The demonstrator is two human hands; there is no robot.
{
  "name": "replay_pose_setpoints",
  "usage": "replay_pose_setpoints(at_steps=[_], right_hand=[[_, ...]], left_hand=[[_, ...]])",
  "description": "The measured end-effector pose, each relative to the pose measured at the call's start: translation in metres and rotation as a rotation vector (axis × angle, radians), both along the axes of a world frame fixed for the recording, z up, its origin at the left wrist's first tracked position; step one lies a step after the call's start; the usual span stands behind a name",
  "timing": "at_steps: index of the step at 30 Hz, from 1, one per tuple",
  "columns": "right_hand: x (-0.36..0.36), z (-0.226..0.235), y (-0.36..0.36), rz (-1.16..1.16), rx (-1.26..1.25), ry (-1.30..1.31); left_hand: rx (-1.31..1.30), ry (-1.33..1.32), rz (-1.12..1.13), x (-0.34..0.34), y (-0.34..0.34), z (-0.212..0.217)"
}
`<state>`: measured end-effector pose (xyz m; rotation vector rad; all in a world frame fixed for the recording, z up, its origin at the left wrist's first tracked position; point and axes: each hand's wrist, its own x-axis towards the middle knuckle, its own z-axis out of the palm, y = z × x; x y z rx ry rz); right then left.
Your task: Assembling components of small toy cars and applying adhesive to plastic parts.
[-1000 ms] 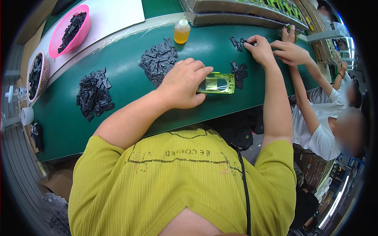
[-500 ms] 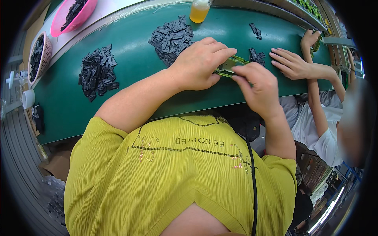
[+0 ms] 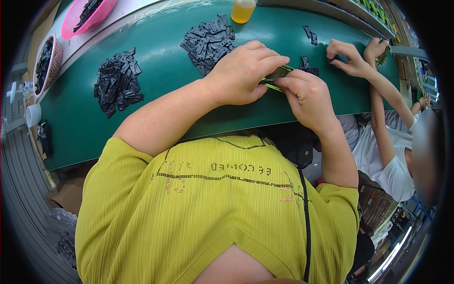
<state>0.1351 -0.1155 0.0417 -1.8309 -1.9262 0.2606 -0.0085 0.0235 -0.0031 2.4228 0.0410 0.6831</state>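
My left hand (image 3: 242,73) is closed on a slim bright-green framed piece (image 3: 273,87) with a dark middle, held just above the green table (image 3: 161,90). Its fingers cover the left end of the piece. At the other end, my right hand (image 3: 309,98) pinches the same piece between thumb and fingers. Whether a small black part is also in the right fingers cannot be made out. Close behind my left hand lies a heap of flat black plastic parts (image 3: 208,42). A few similar black parts (image 3: 308,66) lie to the right of my hands.
A second black heap (image 3: 118,81) lies left. A bottle of yellow liquid (image 3: 243,12) stands at the back. A pink bowl (image 3: 90,21) and pale pink basket (image 3: 56,61) hold black parts. To the right, a co-worker's hand (image 3: 350,57) is curled; their other holds something green (image 3: 384,57).
My right fingers have come together against the green piece, which now shows a darker middle. The co-worker's nearer hand has gone from flat on the table to curled.
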Motion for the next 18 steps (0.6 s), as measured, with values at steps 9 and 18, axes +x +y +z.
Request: replay_pose_setpoints(at_steps=[9,18], right_hand=[[0.005,-0.005,0.001,-0.004,-0.068,0.073],[-0.003,-0.014,-0.001,-0.009,0.041,0.15]], left_hand=[[-0.037,-0.005,0.013,0.0,-0.003,-0.001],[0.046,0.0,0.026,-0.003,-0.006,0.002]])
